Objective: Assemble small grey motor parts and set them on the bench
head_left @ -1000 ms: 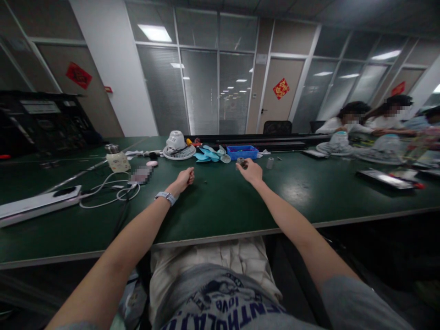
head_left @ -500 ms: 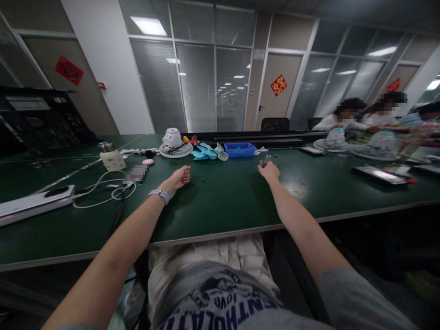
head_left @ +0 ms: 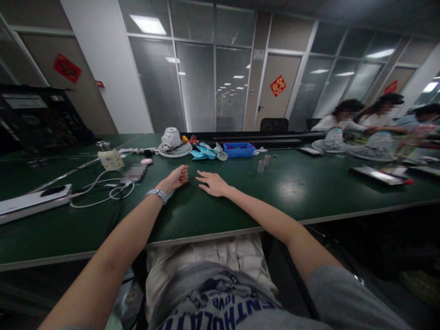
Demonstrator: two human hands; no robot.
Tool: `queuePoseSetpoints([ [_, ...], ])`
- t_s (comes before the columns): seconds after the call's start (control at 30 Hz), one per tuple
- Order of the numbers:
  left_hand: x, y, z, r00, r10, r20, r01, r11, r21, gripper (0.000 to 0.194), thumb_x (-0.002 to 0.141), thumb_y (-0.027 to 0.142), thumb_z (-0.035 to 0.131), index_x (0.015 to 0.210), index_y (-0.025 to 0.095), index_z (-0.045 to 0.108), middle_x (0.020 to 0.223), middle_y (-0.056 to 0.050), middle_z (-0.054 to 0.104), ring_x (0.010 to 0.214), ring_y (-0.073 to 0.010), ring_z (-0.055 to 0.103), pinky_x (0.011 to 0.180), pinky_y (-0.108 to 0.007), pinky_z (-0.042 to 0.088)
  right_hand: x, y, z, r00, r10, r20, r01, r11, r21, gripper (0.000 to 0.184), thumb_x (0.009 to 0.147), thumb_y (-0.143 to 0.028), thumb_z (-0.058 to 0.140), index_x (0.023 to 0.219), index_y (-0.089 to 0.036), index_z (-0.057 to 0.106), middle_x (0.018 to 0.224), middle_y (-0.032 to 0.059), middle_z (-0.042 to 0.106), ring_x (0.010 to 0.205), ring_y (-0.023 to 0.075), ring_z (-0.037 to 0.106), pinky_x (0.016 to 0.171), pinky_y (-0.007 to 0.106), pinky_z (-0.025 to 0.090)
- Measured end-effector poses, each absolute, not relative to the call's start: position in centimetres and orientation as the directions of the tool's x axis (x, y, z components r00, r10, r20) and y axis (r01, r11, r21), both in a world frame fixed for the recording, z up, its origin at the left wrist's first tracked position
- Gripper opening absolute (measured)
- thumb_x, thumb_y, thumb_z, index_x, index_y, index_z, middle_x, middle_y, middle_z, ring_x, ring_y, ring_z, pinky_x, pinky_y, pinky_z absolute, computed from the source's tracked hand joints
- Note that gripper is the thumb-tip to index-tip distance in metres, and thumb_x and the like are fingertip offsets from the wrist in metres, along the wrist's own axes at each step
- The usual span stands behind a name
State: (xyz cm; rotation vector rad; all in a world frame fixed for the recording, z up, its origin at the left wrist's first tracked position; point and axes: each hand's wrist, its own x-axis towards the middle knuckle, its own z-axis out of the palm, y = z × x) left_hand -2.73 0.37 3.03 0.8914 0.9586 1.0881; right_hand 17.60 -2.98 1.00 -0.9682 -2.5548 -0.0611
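Note:
My left hand (head_left: 176, 178) rests on the green table (head_left: 240, 197) as a closed fist; what it holds, if anything, is hidden. A watch band sits on that wrist. My right hand (head_left: 212, 182) lies flat and open just right of the fist, fingers spread toward it, holding nothing. Two small grey cylinders (head_left: 261, 166) stand upright on the table farther right, apart from both hands. Beyond them are a blue tray (head_left: 239, 150), light blue fan blades (head_left: 206, 153) and a white fan body on its grille (head_left: 173, 143).
A white power strip (head_left: 32, 200) and coiled white cable (head_left: 103, 192) lie at the left, with a small cream device (head_left: 110, 158) behind. People sit at the far right end with fan parts and trays. The table's front edge runs just below my forearms.
My right hand has let go of the small grey cylinder beside the other one and moved back left, now lying open next to my left fist. The left hand has barely moved.

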Motion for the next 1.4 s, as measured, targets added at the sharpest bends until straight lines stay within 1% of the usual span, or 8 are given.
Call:
queuePoseSetpoints([
  [0.1, -2.7, 0.3, 3.1, 0.181, 0.966, -0.185, -0.311, 0.234, 0.921, 0.04, 0.091, 0.019, 0.041, 0.053, 0.021, 0.027, 0.037, 0.007, 0.026, 0.029, -0.0049, 0.024, 0.031, -0.017, 0.02, 17.4, -2.9, 0.5, -0.687, 0.64, 0.344, 0.64, 0.757, -0.131, 0.038, 0.097, -0.029, 0.047, 0.131, -0.018, 0.06, 0.144, 0.0086, 0.049, 0.133, 0.0238, 0.046, 0.11, 0.041, 0.037],
  [0.23, -2.9, 0.4, 3.0, 0.188, 0.963, -0.193, -0.332, 0.248, 0.91, 0.039, 0.09, 0.019, 0.042, 0.054, 0.022, 0.027, 0.038, 0.007, 0.027, 0.03, -0.0051, 0.026, 0.031, -0.017, 0.021, 18.8, -2.5, 0.6, -0.585, 0.702, 0.406, 0.68, 0.697, -0.226, 0.032, 0.092, -0.02, 0.053, 0.12, -0.022, 0.068, 0.122, 0.0048, 0.067, 0.114, 0.0219, 0.062, 0.1, 0.036, 0.047],
  [0.43, -3.3, 0.5, 3.1, 0.197, 0.96, -0.197, -0.36, 0.258, 0.897, 0.04, 0.088, 0.02, 0.046, 0.054, 0.022, 0.025, 0.039, 0.007, 0.026, 0.03, -0.0056, 0.024, 0.031, -0.017, 0.019, 22.0, -0.9, 2.0, -0.358, 0.808, 0.469, 0.747, 0.549, -0.376, 0.033, 0.087, -0.012, 0.056, 0.112, -0.028, 0.073, 0.106, -0.0001, 0.073, 0.1, 0.0213, 0.069, 0.094, 0.036, 0.051],
  [0.63, -3.9, 0.3, 3.3, 0.33, 0.928, -0.172, -0.413, 0.306, 0.858, 0.04, 0.089, 0.02, 0.046, 0.054, 0.021, 0.026, 0.041, 0.006, 0.026, 0.032, -0.0062, 0.024, 0.032, -0.018, 0.022, 31.5, 0.8, 4.5, 0.085, 0.744, 0.662, 0.914, 0.206, -0.349, 0.037, 0.092, -0.014, 0.046, 0.119, -0.02, 0.07, 0.118, 0.0082, 0.069, 0.108, 0.0241, 0.064, 0.1, 0.036, 0.044],
  [0.8, -4.2, 0.3, 3.1, 0.411, 0.895, -0.175, -0.417, 0.355, 0.837, 0.042, 0.09, 0.022, 0.048, 0.054, 0.021, 0.027, 0.042, 0.006, 0.026, 0.034, -0.0066, 0.027, 0.034, -0.019, 0.024, 37.0, 1.5, 4.0, 0.346, 0.717, 0.604, 0.902, -0.078, -0.424, 0.036, 0.092, -0.015, 0.046, 0.116, -0.02, 0.071, 0.11, 0.0138, 0.071, 0.102, 0.0273, 0.065, 0.091, 0.038, 0.046],
  [0.93, -4.2, 0.4, 3.0, 0.418, 0.891, -0.179, -0.398, 0.357, 0.845, 0.041, 0.089, 0.021, 0.049, 0.055, 0.021, 0.027, 0.044, 0.006, 0.026, 0.034, -0.0069, 0.027, 0.034, -0.02, 0.025, 37.4, 1.7, 3.3, 0.357, 0.743, 0.566, 0.892, -0.093, -0.442, 0.035, 0.09, -0.014, 0.046, 0.113, -0.021, 0.072, 0.108, 0.0132, 0.071, 0.099, 0.0262, 0.065, 0.089, 0.036, 0.046],
  [1.1, -3.9, 0.2, 3.2, 0.405, 0.896, -0.183, -0.395, 0.352, 0.849, 0.04, 0.09, 0.021, 0.048, 0.054, 0.021, 0.029, 0.043, 0.006, 0.027, 0.034, -0.007, 0.026, 0.033, -0.019, 0.025, 36.8, 1.6, 3.6, 0.312, 0.705, 0.637, 0.904, -0.013, -0.428, 0.036, 0.092, -0.016, 0.045, 0.115, -0.022, 0.071, 0.11, 0.0103, 0.071, 0.101, 0.0243, 0.064, 0.093, 0.035, 0.044],
  [1.4, -3.9, 0.3, 3.1, 0.411, 0.892, -0.187, -0.375, 0.353, 0.857, 0.04, 0.089, 0.02, 0.049, 0.054, 0.021, 0.028, 0.043, 0.006, 0.027, 0.034, -0.007, 0.027, 0.033, -0.019, 0.025, 36.8, 2.0, 3.2, 0.24, 0.744, 0.624, 0.912, 0.048, -0.407, 0.034, 0.091, -0.014, 0.045, 0.113, -0.021, 0.071, 0.111, 0.0082, 0.071, 0.102, 0.022, 0.064, 0.094, 0.033, 0.044],
])
